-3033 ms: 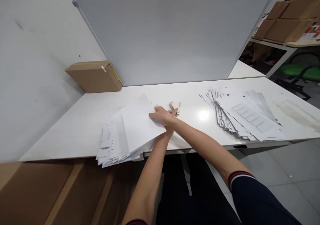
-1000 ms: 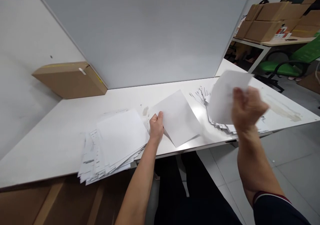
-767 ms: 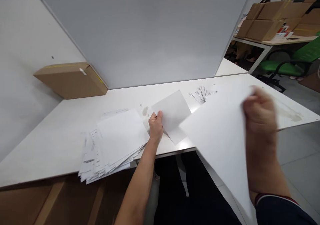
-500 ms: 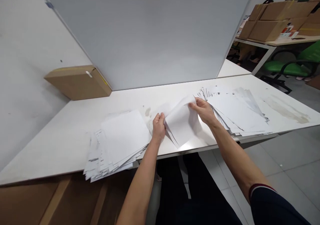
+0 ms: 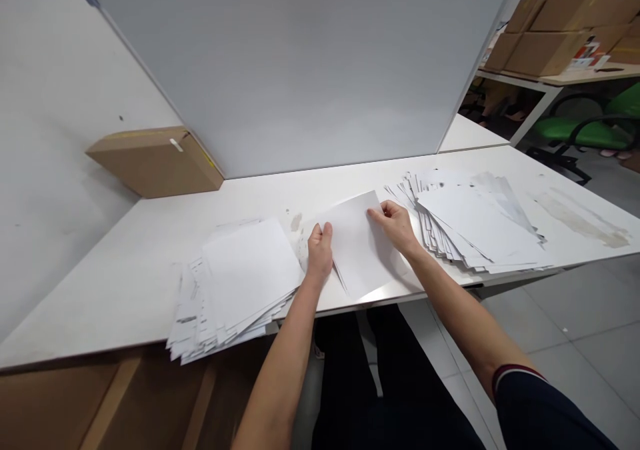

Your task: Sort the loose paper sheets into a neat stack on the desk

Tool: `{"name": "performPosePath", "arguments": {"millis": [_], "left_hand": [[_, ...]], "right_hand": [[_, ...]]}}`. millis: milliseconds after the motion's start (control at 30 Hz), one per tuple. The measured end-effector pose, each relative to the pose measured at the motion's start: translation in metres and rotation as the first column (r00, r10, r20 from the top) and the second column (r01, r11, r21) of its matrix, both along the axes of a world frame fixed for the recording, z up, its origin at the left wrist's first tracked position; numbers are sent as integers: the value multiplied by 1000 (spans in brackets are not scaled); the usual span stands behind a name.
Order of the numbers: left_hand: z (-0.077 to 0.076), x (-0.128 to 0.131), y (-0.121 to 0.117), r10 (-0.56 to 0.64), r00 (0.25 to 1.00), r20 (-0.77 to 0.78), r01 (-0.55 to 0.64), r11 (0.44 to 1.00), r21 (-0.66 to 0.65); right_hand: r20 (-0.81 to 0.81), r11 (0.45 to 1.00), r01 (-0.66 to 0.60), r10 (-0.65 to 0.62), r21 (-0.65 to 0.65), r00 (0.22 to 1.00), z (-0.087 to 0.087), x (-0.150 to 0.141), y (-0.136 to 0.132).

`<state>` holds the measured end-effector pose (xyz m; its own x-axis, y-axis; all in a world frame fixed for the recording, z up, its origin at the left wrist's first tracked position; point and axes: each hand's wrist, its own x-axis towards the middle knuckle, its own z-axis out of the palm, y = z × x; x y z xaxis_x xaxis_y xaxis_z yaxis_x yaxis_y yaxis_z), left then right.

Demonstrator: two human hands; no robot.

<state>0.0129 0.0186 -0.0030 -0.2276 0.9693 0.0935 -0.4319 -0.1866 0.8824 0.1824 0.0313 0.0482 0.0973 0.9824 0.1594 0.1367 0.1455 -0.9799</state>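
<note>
Above a white desk (image 5: 150,257), a person in dark short sleeves is holding a few white sheets (image 5: 356,247) between two bare hands, midway between a fanned paper stack (image 5: 250,270) on the left and a messier paper pile (image 5: 480,227) on the right. The left hand (image 5: 320,250) is gripping the left edge, its thumb lying upright along the paper and its fingers curling closed. The right hand (image 5: 397,225) is pinching near the far right corner, thumb on the near face and fingertips tucking behind, partly out of sight. Below the left hand, the edges are parting slightly, suggesting more than one layer, though the exact count is not showing. The paper is looking light and limp, likely bending under its own weight when only one corner is supporting it, and probably creasing or tearing under a hard squeeze. Its smooth faces are likely to be sliding over one another, so opposite edges or corners are offering the best hold, with a soft pinch catching every layer. Behind the desk, a pale upright panel (image 5: 300,70) is standing, while a flat cardboard box (image 5: 157,163) is leaning near the wall on the left.
</note>
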Motion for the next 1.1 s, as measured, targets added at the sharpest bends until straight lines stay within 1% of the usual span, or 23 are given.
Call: {"name": "performPosePath", "arguments": {"millis": [67,100,133,167,200,267,300,333,367,400,433,467,500,533,600,633,667,733,800,867,933,1000,1100], "left_hand": [[-2,-1,0,31,997,-70,-29,999,23],[-2,-2,-1,45,996,-82,-43,999,33],[-2,-2,-1,63,994,-85,-59,997,45],[-1,-2,-1,81,994,-80,-76,995,61],[0,-2,-1,97,993,-65,-92,993,80],[2,-2,-2,121,992,-21,-118,987,110],[4,-2,-2,123,992,2,-122,986,115],[6,-3,-3,117,993,19,-119,987,112],[8,-5,-4,105,994,29,-107,989,100],[10,-7,-5,91,995,35,-94,992,86],[13,-10,-6,78,996,37,-81,994,79],[16,-13,-8,68,997,28,-70,994,84],[19,-16,-10,62,998,2,-62,993,100],[22,-18,-12,59,997,-42,-54,991,125],[26,-21,-18,50,983,-175,-19,985,174],[27,-21,-21,27,969,-245,18,983,180],[26,-21,-25,-8,955,-297,62,983,172],[23,-20,-30,-94,937,-337,144,982,126],[16,-19,-34,-159,932,-326,189,980,64],[9,-19,-34,-180,931,-318,194,981,10],[3,-19,-33,-192,925,-327,198,980,-16],[-1,-20,-31,-195,918,-346,203,979,-16],[-4,-19,-30,-205,898,-390,210,977,-30]], "right_hand": [[-23,998,61,-60,33,998,-3,-2,-2],[-61,997,72,-69,34,996,-5,-2,-4],[-99,998,57,-55,19,994,-7,0,-5],[-124,1000,11,-12,-12,992,-9,2,-8],[-129,996,-64,57,-56,990,-11,4,-11],[-87,961,-239,228,-141,970,-14,9,-18],[-41,941,-296,294,-162,955,-12,12,-22],[28,934,-317,326,-163,945,-8,15,-27],[125,940,-309,327,-144,937,-1,18,-31],[249,951,-288,308,-111,918,10,21,-36],[395,961,-268,275,-74,877,25,24,-40],[550,966,-256,238,-46,801,41,28,-44],[693,966,-255,204,-31,691,59,30,-49],[808,965,-260,175,-28,562,77,32,-52],[937,956,-289,137,-41,320,107,31,-58],[965,949,-311,130,-54,228,116,28,-60],[979,938,-339,129,-69,159,121,25,-61],[987,915,-390,146,-107,70,120,17,-62],[983,899,-410,181,-156,24,110,11,-60],[977,898,-398,211,-188,14,98,8,-57],[975,906,-375,222,-197,26,91,9,-55],[975,914,-360,217,-190,37,89,9,-54],[976,910,-368,215,-188,33,90,7,-54]]}}
